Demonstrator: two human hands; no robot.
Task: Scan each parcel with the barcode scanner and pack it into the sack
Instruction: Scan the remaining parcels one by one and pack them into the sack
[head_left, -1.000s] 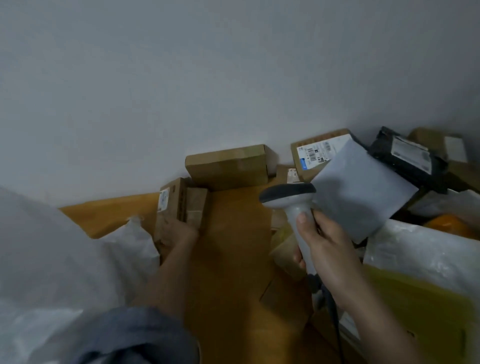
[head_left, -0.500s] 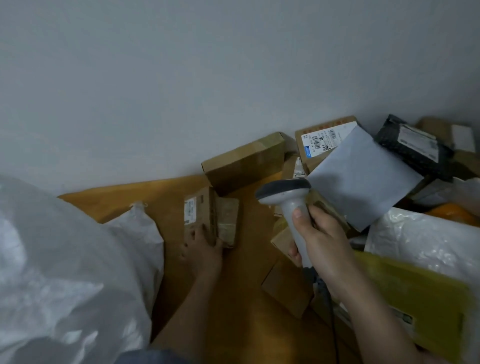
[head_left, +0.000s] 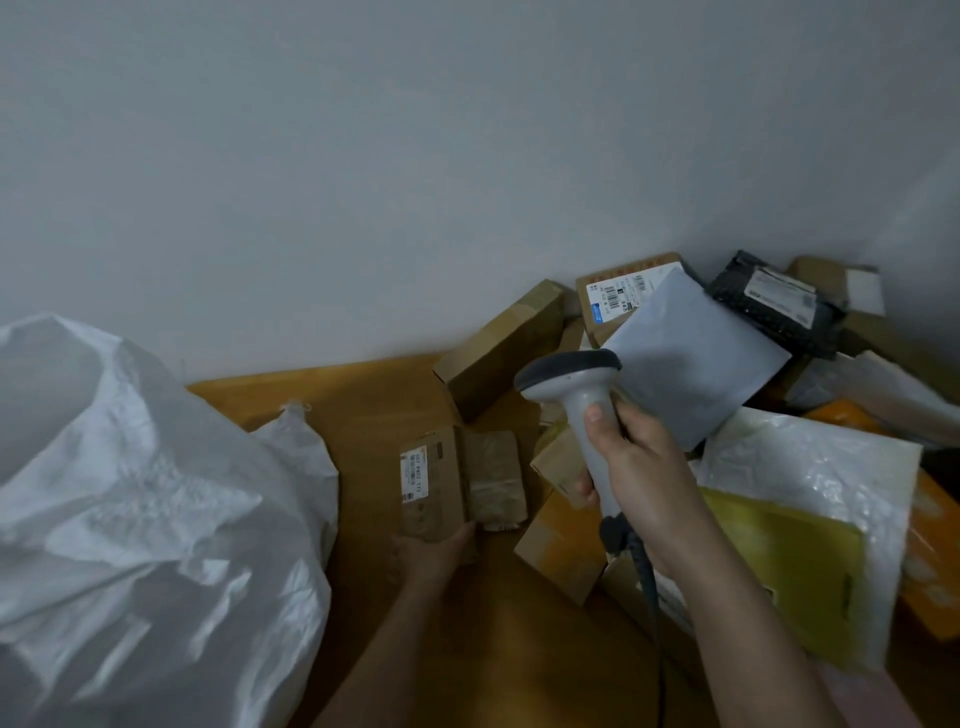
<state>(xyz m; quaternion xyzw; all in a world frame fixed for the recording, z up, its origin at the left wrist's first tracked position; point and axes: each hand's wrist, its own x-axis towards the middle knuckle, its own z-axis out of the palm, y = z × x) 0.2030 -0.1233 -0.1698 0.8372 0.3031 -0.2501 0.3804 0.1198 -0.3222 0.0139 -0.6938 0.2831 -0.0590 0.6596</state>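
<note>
Room as I see it through the head camera:

Wall (head_left: 415, 156): plain, pale grey-white, unmarked; it fills the upper half of my view and meets the floor along a slanted line.

Second wall (head_left: 930, 208): same finish, at far right, forming a corner with the first.

Floor (head_left: 363, 410): warm orange-brown wood-tone surface, smooth, in shadow toward the bottom edge.

Light: dim and even, cool on the walls, source out of my view.

The left hand (head_left: 434, 553) is stretched forward and low, its fingers laid against the near end of a small cardboard parcel (head_left: 434, 486). The right hand (head_left: 636, 483) is raised, fingers wrapped around the barcode scanner (head_left: 582, 410) handle, thumb pressed along it.
</note>
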